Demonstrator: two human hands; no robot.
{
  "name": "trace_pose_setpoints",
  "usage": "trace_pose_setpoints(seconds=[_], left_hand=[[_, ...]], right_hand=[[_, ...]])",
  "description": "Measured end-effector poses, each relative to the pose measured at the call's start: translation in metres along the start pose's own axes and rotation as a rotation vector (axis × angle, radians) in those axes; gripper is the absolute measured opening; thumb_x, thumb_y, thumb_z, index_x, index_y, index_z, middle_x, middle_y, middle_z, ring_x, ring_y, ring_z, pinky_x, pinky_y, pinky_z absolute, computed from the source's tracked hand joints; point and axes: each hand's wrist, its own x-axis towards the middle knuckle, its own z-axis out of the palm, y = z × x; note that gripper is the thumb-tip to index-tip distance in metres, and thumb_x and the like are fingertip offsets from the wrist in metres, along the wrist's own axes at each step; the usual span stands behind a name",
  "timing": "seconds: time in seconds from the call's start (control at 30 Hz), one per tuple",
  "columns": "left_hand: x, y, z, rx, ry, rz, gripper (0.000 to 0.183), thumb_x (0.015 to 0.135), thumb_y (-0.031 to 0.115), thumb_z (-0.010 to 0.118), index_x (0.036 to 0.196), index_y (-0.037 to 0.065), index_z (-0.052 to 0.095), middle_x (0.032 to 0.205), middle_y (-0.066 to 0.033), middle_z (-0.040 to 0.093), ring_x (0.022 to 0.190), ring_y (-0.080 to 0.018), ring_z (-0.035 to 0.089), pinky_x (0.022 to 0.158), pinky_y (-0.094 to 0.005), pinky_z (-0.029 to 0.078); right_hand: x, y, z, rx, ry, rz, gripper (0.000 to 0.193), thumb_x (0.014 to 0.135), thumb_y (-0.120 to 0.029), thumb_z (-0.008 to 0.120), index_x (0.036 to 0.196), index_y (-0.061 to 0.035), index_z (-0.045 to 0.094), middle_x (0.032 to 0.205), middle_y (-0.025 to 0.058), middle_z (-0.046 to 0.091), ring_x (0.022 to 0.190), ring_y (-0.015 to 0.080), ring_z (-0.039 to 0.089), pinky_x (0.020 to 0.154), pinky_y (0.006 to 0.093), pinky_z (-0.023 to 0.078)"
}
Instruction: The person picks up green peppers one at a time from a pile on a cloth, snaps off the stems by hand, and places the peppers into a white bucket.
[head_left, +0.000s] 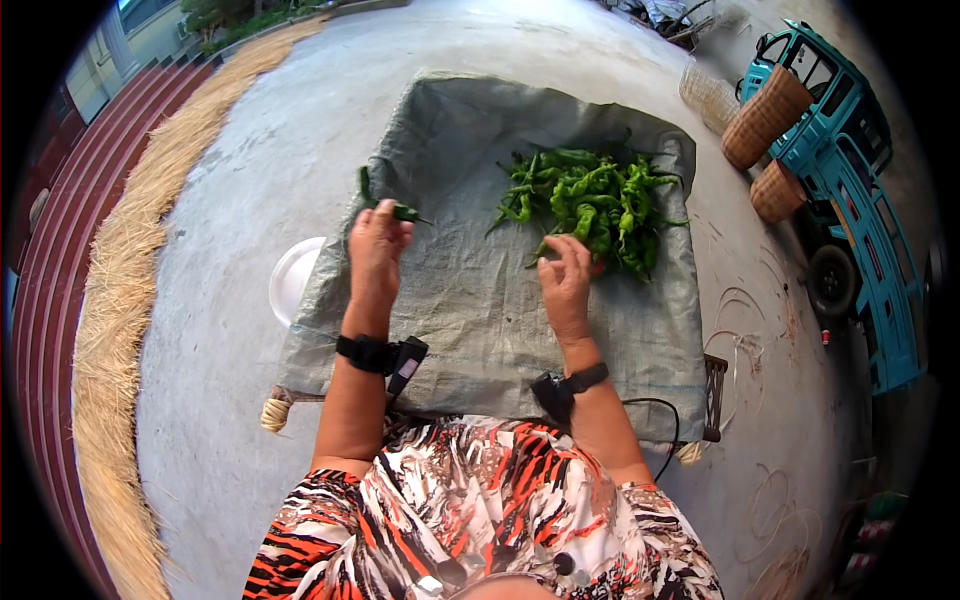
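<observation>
My left hand grips a dark green pepper by its stem end, over the left part of a grey woven sack spread on the concrete. Another green pepper lies just beyond it near the sack's left edge. My right hand reaches with pinched fingers to the near edge of a pile of green peppers on the sack's far right part. A black band with a small device sits on each wrist.
A white plate rests at the sack's left edge. Two woven baskets stand by a blue vehicle at right. A band of dry straw curves along the left, beside red steps.
</observation>
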Motion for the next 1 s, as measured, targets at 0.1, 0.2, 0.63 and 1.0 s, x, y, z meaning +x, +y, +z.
trace_pose_setpoints(seconds=[0.1,0.2,0.63,1.0], left_hand=[[0.012,0.021,-0.026,-0.027,0.301,0.204,0.015,0.090,0.021,0.055,0.094,0.006,0.053,0.078,-0.0022,0.060,0.066,-0.0106,0.060,0.058,-0.0226,0.050],[0.030,0.029,-0.078,-0.100,0.480,0.331,0.018,0.090,0.019,0.054,0.096,0.003,0.051,0.081,-0.0047,0.059,0.069,-0.0131,0.059,0.060,-0.0234,0.049],[0.051,0.016,-0.127,-0.340,0.627,0.240,0.022,0.083,0.003,0.052,0.103,-0.002,0.046,0.086,-0.0105,0.055,0.073,-0.0177,0.057,0.066,-0.0252,0.050],[-0.017,-0.020,0.018,0.446,-0.407,-0.248,0.027,0.088,0.025,0.055,0.107,0.005,0.053,0.094,-0.0071,0.060,0.080,-0.0141,0.058,0.070,-0.0270,0.047]], right_hand=[[0.006,0.020,-0.006,-0.074,0.174,-0.046,0.040,0.084,-0.004,0.056,0.123,-0.0087,0.050,0.136,0.0139,0.027,0.090,0.0183,0.057,0.073,0.0275,0.051],[0.007,0.017,-0.004,-0.039,0.154,0.091,0.044,0.084,-0.004,0.055,0.126,-0.0098,0.047,0.138,0.0146,0.024,0.096,0.0197,0.055,0.074,0.0285,0.051],[0.005,0.031,-0.002,-0.057,0.179,0.070,0.024,0.085,-0.010,0.059,0.107,-0.0013,0.059,0.116,0.0105,0.045,0.088,0.0175,0.057,0.074,0.0286,0.050],[-0.002,0.030,-0.002,0.671,0.146,0.518,0.037,0.081,-0.014,0.064,0.110,-0.0035,0.043,0.085,0.0047,0.060,0.064,0.0122,0.060,0.055,0.0242,0.050]])
